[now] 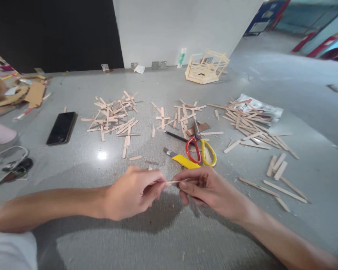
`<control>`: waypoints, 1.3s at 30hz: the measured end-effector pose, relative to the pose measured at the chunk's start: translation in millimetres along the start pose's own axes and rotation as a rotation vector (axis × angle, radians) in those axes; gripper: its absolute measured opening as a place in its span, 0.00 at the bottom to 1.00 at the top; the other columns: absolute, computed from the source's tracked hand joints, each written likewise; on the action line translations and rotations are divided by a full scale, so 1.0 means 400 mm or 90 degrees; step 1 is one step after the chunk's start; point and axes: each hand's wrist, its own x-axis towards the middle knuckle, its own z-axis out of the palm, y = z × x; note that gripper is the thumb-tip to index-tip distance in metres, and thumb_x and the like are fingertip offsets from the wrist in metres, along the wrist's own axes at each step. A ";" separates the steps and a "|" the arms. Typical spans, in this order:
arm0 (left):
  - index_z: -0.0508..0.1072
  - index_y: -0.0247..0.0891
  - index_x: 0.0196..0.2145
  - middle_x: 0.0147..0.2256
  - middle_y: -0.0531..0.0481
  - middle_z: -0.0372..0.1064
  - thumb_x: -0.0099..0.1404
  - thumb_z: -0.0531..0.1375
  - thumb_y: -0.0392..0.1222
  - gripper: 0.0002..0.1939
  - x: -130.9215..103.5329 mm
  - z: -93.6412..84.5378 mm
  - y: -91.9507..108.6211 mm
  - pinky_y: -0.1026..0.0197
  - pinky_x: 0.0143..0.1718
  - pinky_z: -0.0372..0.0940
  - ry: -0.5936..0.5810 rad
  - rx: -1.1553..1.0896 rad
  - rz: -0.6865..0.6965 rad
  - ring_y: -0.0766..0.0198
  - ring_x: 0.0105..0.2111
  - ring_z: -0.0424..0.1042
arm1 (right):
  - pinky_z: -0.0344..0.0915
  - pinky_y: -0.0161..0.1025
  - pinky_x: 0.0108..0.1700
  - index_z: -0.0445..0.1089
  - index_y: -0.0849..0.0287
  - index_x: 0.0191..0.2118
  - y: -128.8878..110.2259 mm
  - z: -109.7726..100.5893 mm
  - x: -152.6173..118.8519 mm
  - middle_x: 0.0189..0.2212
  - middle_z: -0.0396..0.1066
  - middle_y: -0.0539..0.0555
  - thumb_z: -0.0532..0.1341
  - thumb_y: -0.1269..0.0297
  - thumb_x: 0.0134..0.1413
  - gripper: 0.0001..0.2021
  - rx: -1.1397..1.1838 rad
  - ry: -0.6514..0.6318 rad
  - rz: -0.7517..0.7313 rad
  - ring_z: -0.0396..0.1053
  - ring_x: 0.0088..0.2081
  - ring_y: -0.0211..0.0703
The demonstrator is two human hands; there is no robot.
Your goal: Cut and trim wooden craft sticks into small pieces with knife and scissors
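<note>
Between my two hands, low over the grey surface, is a thin wooden craft stick (173,182), seen nearly edge-on. My left hand (138,191) pinches its left end between thumb and fingers. At the other end, my right hand (199,185) grips it with thumb and forefinger, the lower fingers curled below. Most of the stick's length is hidden by the fingers. Just beyond my hands lie a yellow utility knife (186,161) and scissors (200,150) with one red and one yellow handle loop. A black pen (175,136) lies left of the scissors.
Loose craft sticks lie in a left pile (112,114), a right pile (253,127) and around the middle. A stick-built hexagonal frame (204,77) and a glue stick (181,58) stand by the wall. A phone (62,128), cable (8,150) and cardboard scraps (35,94) lie left.
</note>
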 end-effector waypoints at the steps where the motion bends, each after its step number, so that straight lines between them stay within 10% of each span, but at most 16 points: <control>1: 0.69 0.33 0.29 0.18 0.57 0.66 0.71 0.53 0.32 0.12 -0.001 0.001 -0.001 0.75 0.20 0.58 0.001 0.008 0.008 0.76 0.16 0.66 | 0.45 0.32 0.18 0.76 0.64 0.45 0.001 -0.001 0.001 0.20 0.70 0.51 0.64 0.44 0.56 0.25 0.006 -0.006 0.006 0.50 0.17 0.29; 23: 0.69 0.35 0.29 0.19 0.57 0.66 0.71 0.51 0.34 0.13 0.008 -0.002 0.005 0.73 0.19 0.56 -0.020 -0.011 -0.077 0.75 0.17 0.66 | 0.39 0.31 0.16 0.75 0.63 0.40 0.000 -0.007 0.014 0.18 0.70 0.48 0.66 0.45 0.54 0.23 0.118 -0.045 0.027 0.46 0.14 0.26; 30: 0.70 0.33 0.34 0.25 0.52 0.70 0.74 0.52 0.48 0.17 0.026 -0.004 -0.002 0.72 0.17 0.61 -0.020 -0.296 -0.264 0.71 0.19 0.70 | 0.44 0.30 0.15 0.74 0.60 0.45 -0.008 0.004 0.004 0.25 0.74 0.52 0.68 0.46 0.51 0.24 0.111 0.104 -0.137 0.48 0.14 0.25; 39: 0.75 0.33 0.44 0.30 0.49 0.73 0.72 0.55 0.43 0.12 0.023 0.004 -0.005 0.68 0.26 0.68 -0.038 -0.211 -0.196 0.69 0.26 0.71 | 0.44 0.30 0.15 0.73 0.61 0.30 0.005 0.029 0.005 0.19 0.68 0.49 0.66 0.52 0.54 0.15 0.080 0.242 -0.113 0.49 0.14 0.27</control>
